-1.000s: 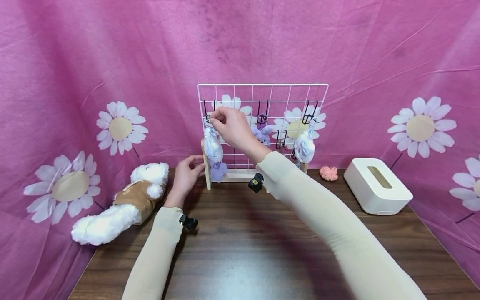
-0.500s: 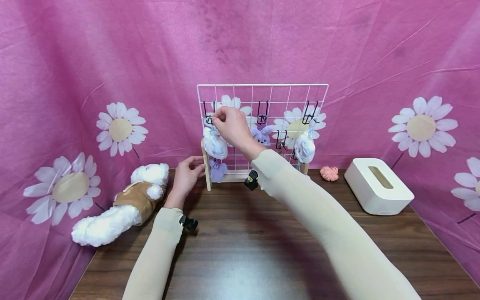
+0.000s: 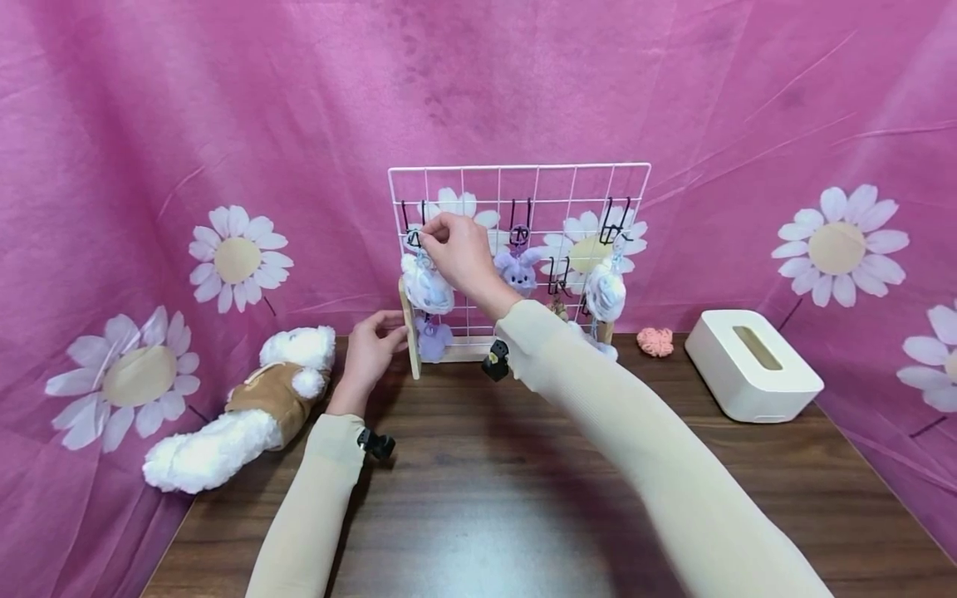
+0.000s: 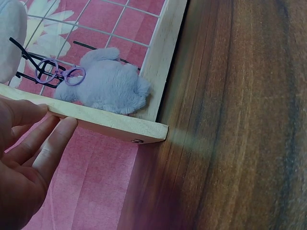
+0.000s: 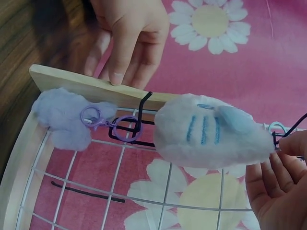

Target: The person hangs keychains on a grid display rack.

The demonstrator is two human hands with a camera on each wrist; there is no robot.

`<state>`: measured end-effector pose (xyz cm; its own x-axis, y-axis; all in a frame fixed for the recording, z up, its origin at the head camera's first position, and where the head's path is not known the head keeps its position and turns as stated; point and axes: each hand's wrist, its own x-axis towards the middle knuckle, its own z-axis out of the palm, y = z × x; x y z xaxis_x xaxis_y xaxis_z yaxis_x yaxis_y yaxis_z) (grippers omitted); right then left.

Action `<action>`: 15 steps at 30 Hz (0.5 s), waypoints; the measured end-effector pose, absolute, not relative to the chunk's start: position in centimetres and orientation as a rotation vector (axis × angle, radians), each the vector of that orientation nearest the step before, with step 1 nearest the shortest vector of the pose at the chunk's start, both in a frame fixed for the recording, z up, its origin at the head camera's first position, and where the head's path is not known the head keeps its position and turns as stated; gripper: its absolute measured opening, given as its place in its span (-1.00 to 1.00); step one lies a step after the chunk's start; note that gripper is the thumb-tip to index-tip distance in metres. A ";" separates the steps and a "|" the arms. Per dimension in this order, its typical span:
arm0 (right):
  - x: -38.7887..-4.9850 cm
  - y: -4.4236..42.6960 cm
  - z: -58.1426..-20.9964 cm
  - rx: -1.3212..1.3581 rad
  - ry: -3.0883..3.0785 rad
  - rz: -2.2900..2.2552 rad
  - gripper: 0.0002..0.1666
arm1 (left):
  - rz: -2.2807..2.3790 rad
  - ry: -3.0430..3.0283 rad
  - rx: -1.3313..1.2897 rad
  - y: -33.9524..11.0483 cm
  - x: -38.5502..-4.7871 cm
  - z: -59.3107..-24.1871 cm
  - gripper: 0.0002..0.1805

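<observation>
In the head view my right hand (image 3: 463,253) is at the upper left of a white wire grid rack (image 3: 519,169). It pinches the ring end of a white plush keychain (image 3: 428,286) with blue stripes, right beside a black hook (image 5: 143,112) seen in the right wrist view's lower tier. The plush hangs below my fingertips; whether its ring sits on the upper hook is unclear. My left hand (image 3: 371,353) touches the rack's wooden side post (image 4: 120,123) with nearly straight fingers. Just inside that post hangs a purple plush keychain (image 4: 108,84) by its purple rings.
A purple bunny keychain (image 3: 519,270) hangs mid-rack, and another white plush (image 3: 606,292) at right. A pink yarn-like lump (image 3: 655,341) and a cream tissue box (image 3: 753,365) stand right. A white plush toy in brown clothing (image 3: 272,399) lies left on the wooden table (image 3: 449,498).
The white plush under my right hand has turned and swung slightly right, showing a broader side. My right fingers stay by the upper left hook. My left hand has not moved.
</observation>
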<state>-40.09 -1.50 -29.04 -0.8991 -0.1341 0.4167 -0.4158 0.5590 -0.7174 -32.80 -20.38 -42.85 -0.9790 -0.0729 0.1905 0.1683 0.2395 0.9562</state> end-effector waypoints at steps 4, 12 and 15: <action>-38.5 -0.9 -28.7 0.460 -2.459 1.318 -0.84 | -1.810 -2.325 -0.083 -20.3 -32.8 -43.1 -0.63; -31.4 3.0 -27.5 0.528 -2.427 1.370 -0.78 | -1.688 -2.365 -0.062 -20.9 -32.8 -43.3 -0.66; -29.3 5.6 -28.1 0.568 -2.419 1.379 -0.77 | -1.480 -2.411 -0.022 -21.2 -32.6 -43.2 -0.67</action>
<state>-29.35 5.57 -28.15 -0.8772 -0.1891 0.4413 -0.4761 0.4613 -0.7487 -32.60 -21.21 -43.24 -0.9514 -0.1478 0.2702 0.1740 0.4660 0.8675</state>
